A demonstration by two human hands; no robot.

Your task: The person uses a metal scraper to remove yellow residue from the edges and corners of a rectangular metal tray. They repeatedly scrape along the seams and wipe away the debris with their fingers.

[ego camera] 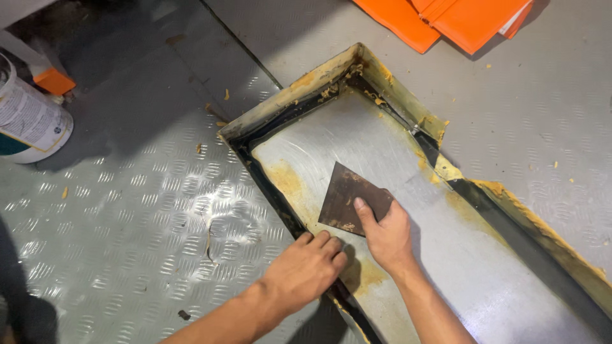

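Observation:
My right hand [386, 234] grips a wide, rusty brown scraper blade [349, 195] and presses it flat on a recessed metal panel [357, 137]. The panel is smeared with yellow-brown glue residue, and the blade's edge points toward the panel's left side. My left hand [305, 267] rests palm down on the dark left rim of the recess, fingers spread, holding nothing. It lies just left of my right hand and below the scraper.
The recess has a raised, glue-stained frame [299, 86] with a black seal strip. Diamond-plate metal flooring [146, 216] surrounds it. A white can [29, 118] stands at the far left, beside a small orange block [54, 81]. Orange sheets [459, 19] lie at the top.

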